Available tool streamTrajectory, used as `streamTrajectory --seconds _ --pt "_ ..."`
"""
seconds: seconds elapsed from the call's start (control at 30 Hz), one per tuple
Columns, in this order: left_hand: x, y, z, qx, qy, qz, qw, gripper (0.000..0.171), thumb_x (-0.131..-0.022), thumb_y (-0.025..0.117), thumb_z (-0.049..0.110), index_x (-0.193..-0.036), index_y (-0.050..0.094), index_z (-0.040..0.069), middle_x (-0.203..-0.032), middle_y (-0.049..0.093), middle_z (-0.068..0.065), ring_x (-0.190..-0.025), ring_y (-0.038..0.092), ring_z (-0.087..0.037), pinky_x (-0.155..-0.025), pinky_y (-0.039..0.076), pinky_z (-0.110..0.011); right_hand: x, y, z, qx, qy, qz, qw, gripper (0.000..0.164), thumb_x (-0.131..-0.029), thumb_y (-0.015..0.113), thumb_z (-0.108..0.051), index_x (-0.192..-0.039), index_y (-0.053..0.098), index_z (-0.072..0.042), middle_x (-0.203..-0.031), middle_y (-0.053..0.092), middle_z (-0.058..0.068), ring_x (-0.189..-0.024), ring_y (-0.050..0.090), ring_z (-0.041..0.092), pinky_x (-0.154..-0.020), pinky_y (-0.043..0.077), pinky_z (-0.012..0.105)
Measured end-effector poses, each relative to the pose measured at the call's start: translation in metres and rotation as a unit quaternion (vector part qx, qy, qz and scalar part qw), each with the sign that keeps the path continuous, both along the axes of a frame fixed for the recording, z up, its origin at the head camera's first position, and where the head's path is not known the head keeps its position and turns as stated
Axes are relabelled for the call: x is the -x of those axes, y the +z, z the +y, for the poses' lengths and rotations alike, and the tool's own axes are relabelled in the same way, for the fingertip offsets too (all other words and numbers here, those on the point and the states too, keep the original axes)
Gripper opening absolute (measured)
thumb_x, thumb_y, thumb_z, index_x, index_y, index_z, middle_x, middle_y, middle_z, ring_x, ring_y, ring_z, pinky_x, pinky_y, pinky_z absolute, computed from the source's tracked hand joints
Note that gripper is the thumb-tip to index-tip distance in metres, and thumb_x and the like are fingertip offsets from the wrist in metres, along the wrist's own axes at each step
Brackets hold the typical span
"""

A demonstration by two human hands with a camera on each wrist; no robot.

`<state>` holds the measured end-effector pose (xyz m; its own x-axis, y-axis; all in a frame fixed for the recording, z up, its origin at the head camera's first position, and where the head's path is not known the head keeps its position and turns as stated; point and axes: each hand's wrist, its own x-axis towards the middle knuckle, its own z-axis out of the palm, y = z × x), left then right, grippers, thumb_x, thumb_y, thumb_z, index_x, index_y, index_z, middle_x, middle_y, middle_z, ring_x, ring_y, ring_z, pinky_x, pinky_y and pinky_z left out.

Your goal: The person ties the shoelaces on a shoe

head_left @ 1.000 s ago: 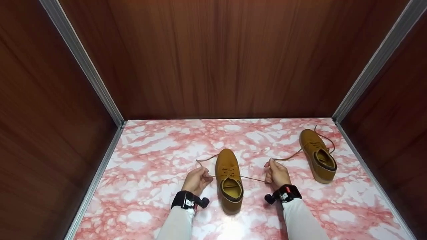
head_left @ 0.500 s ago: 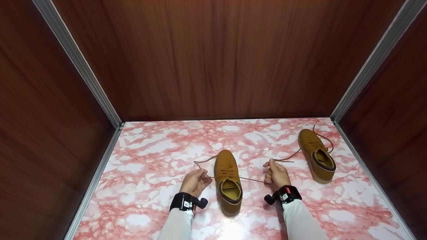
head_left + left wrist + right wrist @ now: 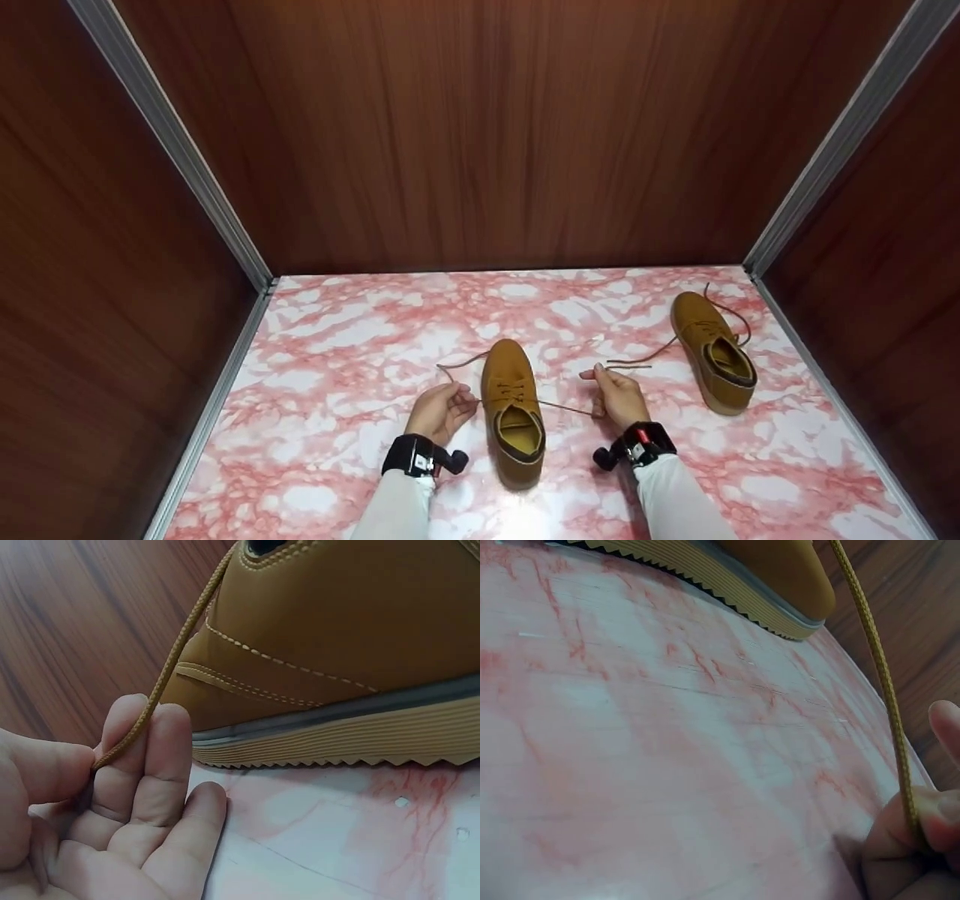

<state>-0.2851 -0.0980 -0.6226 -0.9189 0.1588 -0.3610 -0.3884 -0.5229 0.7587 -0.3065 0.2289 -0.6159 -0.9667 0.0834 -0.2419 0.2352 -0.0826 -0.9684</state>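
A tan lace-up shoe (image 3: 508, 365) stands on the table, toe pointing away, between my hands. My left hand (image 3: 439, 412), left of the shoe, pinches one end of its shoelace (image 3: 166, 671) between thumb and index finger. The loose tail of that lace (image 3: 466, 361) loops out beside the toe. On the other side, my right hand (image 3: 619, 397) grips the opposite lace end (image 3: 885, 682) in its curled lower fingers, while its index finger points left. That lace runs almost straight from the shoe (image 3: 780, 574) to the hand. Both laces cross low over the tongue.
A second tan shoe (image 3: 712, 349) stands at the right, its laces undone. One of its laces (image 3: 637, 363) reaches left, close to my right fingertips. Brown wood-grain panels (image 3: 480, 135) enclose the pink-and-white marbled tabletop (image 3: 337, 450) at the back and both sides.
My right hand has shifted slightly left, and its index finger has come away from the second shoe's lace. The left hand stays nearly where it was.
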Motion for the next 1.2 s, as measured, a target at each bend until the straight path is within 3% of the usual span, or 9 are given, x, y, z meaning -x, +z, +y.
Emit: streamTrajectory --seconds 0.23,0.37,0.5,0.57,0.67,0.73,0.83,1.0,1.2 --pt "-0.001 0.0 0.003 0.017 0.002 0.001 0.9999 0.023 -0.102 0.044 0.018 -0.099 0.06 0.001 -0.084 0.067 -0.004 -0.084 0.068 -0.019 -0.098 0.052 -0.041 -0.001 0.003 -0.002 -0.069 0.024 0.002 0.997 0.036 -0.1 0.052 -0.027 -0.113 0.066 0.004 -0.054 0.048 0.0 -0.045 0.043 0.013 -0.047 0.043 0.025" --pt "-0.002 -0.001 0.003 0.027 0.004 0.003 0.9996 0.021 -0.101 0.045 0.016 -0.098 0.06 0.001 -0.083 0.067 -0.004 -0.083 0.068 -0.019 -0.096 0.053 -0.04 -0.005 0.008 -0.007 -0.062 0.023 0.0 0.998 0.032 -0.098 0.048 -0.016 -0.114 0.066 0.005 -0.054 0.049 0.001 -0.046 0.041 0.013 -0.047 0.041 0.025" --pt "0.0 -0.001 0.006 0.039 0.007 0.008 0.9992 0.021 -0.101 0.044 0.016 -0.097 0.059 0.002 -0.081 0.068 -0.003 -0.08 0.069 -0.018 -0.093 0.054 -0.039 -0.004 0.001 -0.008 -0.038 0.023 0.002 0.999 0.038 -0.097 0.037 -0.011 -0.118 0.062 0.008 -0.079 0.066 0.008 -0.047 0.039 0.012 -0.048 0.039 0.025" --pt "-0.001 -0.001 0.008 0.053 0.01 0.014 0.9984 0.021 -0.101 0.044 0.016 -0.097 0.06 0.002 -0.081 0.068 -0.003 -0.08 0.069 -0.018 -0.091 0.055 -0.039 -0.004 0.001 -0.007 -0.03 0.039 0.007 0.999 0.039 -0.099 0.033 -0.01 -0.122 0.058 0.01 -0.083 0.064 0.011 -0.049 0.04 0.013 -0.05 0.041 0.026" --pt "-0.002 0.001 0.012 0.075 0.017 0.019 0.9969 0.021 -0.1 0.046 0.016 -0.096 0.061 0.002 -0.081 0.069 -0.004 -0.081 0.069 -0.02 -0.088 0.056 -0.037 -0.005 0.001 -0.005 -0.041 0.06 0.029 0.997 0.038 -0.102 0.032 -0.009 -0.124 0.055 0.011 -0.068 0.048 0.004 -0.052 0.043 0.013 -0.055 0.047 0.028" --pt "-0.004 0.003 0.014 0.085 0.022 0.021 0.9959 0.02 -0.099 0.048 0.016 -0.095 0.062 0.002 -0.081 0.07 -0.006 -0.081 0.07 -0.021 -0.087 0.056 -0.036 -0.005 0.001 -0.003 -0.059 0.069 0.047 0.995 0.035 -0.104 0.035 -0.01 -0.124 0.055 0.01 -0.064 0.044 0.004 -0.054 0.05 0.015 -0.059 0.053 0.031" --pt "-0.006 0.005 0.017 0.089 0.029 0.023 0.9953 0.02 -0.099 0.049 0.016 -0.096 0.062 0.001 -0.082 0.07 -0.007 -0.081 0.069 -0.021 -0.085 0.055 -0.036 -0.007 0.0 -0.001 -0.07 0.075 0.063 0.993 0.034 -0.105 0.039 -0.013 -0.123 0.056 0.009 -0.068 0.056 0.01 -0.062 0.063 0.018 -0.068 0.058 0.036" --pt "-0.008 0.012 0.02 0.096 0.037 0.021 0.9945 0.021 -0.1 0.048 0.018 -0.1 0.061 0.001 -0.081 0.07 -0.006 -0.079 0.069 -0.02 -0.086 0.052 -0.036 -0.009 0.007 -0.001 -0.053 0.073 0.047 0.995 0.036 -0.105 0.041 -0.02 -0.115 0.056 0.01 -0.083 0.072 0.015 -0.08 0.073 0.026 -0.08 0.059 0.041" --pt "-0.007 0.025 0.024 0.121 0.046 0.012 0.9915 0.027 -0.099 0.051 0.021 -0.111 0.059 -0.002 -0.082 0.07 -0.002 -0.078 0.068 -0.018 -0.087 0.051 -0.038 -0.008 0.023 0.003 -0.136 0.037 0.055 0.989 0.04 -0.1 0.051 -0.037 -0.097 0.066 0.0 -0.087 0.076 0.008 -0.082 0.073 0.024 -0.075 0.059 0.037"
